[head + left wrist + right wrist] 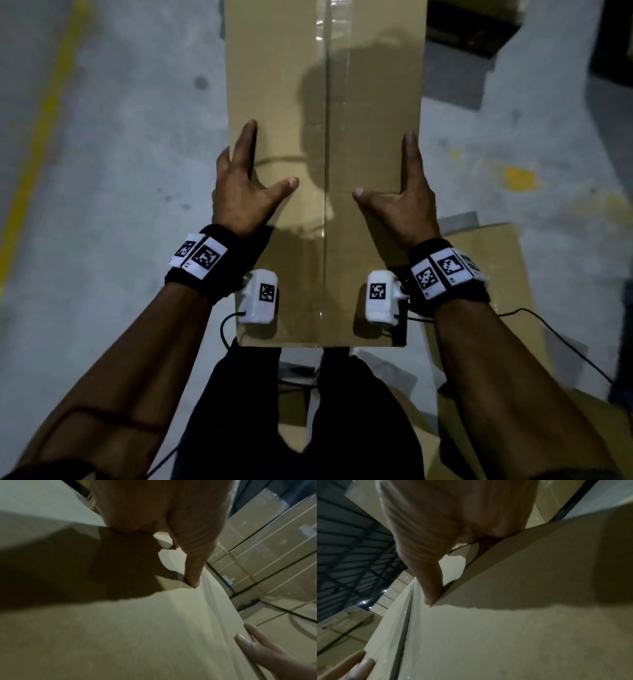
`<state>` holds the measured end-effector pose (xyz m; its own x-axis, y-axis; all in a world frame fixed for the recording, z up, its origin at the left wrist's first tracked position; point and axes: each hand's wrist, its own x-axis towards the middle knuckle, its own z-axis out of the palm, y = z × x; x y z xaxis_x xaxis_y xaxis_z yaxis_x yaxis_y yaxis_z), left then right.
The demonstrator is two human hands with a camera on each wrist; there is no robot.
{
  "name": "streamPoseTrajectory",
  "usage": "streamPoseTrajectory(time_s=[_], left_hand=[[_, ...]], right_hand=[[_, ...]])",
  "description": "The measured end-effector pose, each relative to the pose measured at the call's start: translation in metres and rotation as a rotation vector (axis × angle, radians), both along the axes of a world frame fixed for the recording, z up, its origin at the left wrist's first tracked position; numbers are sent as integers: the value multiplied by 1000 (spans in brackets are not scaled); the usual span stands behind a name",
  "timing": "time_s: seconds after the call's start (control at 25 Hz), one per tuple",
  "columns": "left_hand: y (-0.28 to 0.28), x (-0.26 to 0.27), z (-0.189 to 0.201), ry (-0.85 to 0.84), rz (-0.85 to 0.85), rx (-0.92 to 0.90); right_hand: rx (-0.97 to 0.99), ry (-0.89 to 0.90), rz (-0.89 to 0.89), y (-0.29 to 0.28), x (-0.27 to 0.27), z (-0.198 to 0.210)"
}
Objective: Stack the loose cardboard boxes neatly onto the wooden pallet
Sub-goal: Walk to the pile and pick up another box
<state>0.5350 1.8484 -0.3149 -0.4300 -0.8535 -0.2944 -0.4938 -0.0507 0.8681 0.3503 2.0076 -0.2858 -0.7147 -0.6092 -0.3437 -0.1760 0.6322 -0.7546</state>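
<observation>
So the long cardboard box (325, 164) fills the middle of the head view, running from the top edge down to just above the person's legs, with a strip of clear tape (324, 240) along its center seam. Both hands are on it. The left hand (245, 192) sits at the box's left edge, thumb spread flat across the top and fingers going over the side, so that grip is grasping the box by its edge. The right hand (404, 202) mirrors it on the right edge, thumb pointing inward on top, fingers along the side, also holding the box.

Gray concrete floor (120, 171) all around, with a yellow line (44, 137) in the left of the frame. More flat cardboard (496, 274) lies lower right. The left wrist view shows stacked boxes (267, 547) at the right side of the frame.
</observation>
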Motion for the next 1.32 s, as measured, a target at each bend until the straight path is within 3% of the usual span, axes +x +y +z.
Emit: streamPoseTrajectory(time_s=[0.12,0.24,0.56,0.84,1.12,1.32], left_hand=[[-32,21,76,77,63,-41],[-68,48,136,48,45,-158],[-163,81,233,29,124,-357],[-281,59,253,185,223,-334],[-450,24,270,204,352,-298],[-555,30,281,133,429,-294]], right_hand=[[-72,42,16,-37,20,73],[-145,77,26,-75,43,122],[-331,167,128,-188,63,200],[-399,156,191,-319,33,219],[-450,44,312,-507,-13,237],[-450,4,368,-632,-19,248]])
